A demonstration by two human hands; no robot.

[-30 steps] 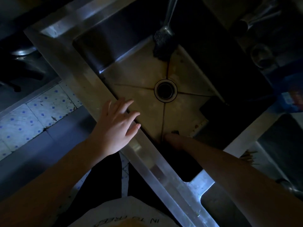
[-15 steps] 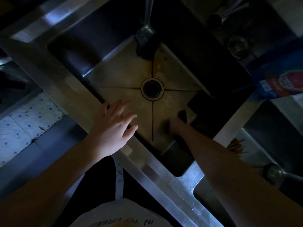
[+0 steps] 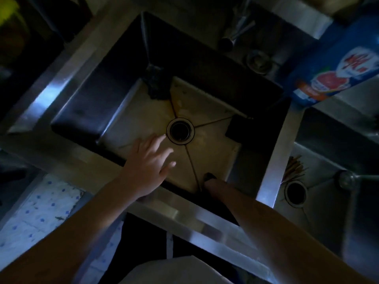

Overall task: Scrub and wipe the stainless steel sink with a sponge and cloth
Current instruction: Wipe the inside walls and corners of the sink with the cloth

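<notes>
Hovering hand: the left hand (image 3: 149,162) is spread above the floor of the basin, fingers straight and apart, holding nothing. Whether it touches the steel cannot be told.
Right hand: the right hand (image 3: 212,184) sits low in the near corner of the basin, deep in shadow. A small dark thing (image 3: 209,176) shows at its tip, and whether the fingers are closed on it cannot be told.
Sink: the sink (image 3: 82,103) lies under both hands, its near rim passing beneath both forearms. Its floor is stained yellowish, with crease lines running to the middle.
Drain: the drain (image 3: 180,131) is just beyond the left fingertips, and ahead and to the left of the right hand.
Scrubber: a dark scrubber (image 3: 156,87) on a long metal handle rests in the far corner, well beyond the left hand.
Dark block: a flat dark block (image 3: 235,129) lies on the floor against the side wall, beyond the right hand. Sponge or not, it cannot be told.
Packet: a blue packet (image 3: 336,64) lies on the ledge far to the right of both hands. Its label is red and white with white characters, too blurred to read.
Second basin: a second basin (image 3: 328,201) lies right of the right forearm, with thin sticks (image 3: 293,171) beside its own drain hole.
Tap: the tap (image 3: 235,31) stands on the far ledge, well beyond both hands.
Floor: tiles (image 3: 41,206) with blue dots show left of the left forearm.
</notes>
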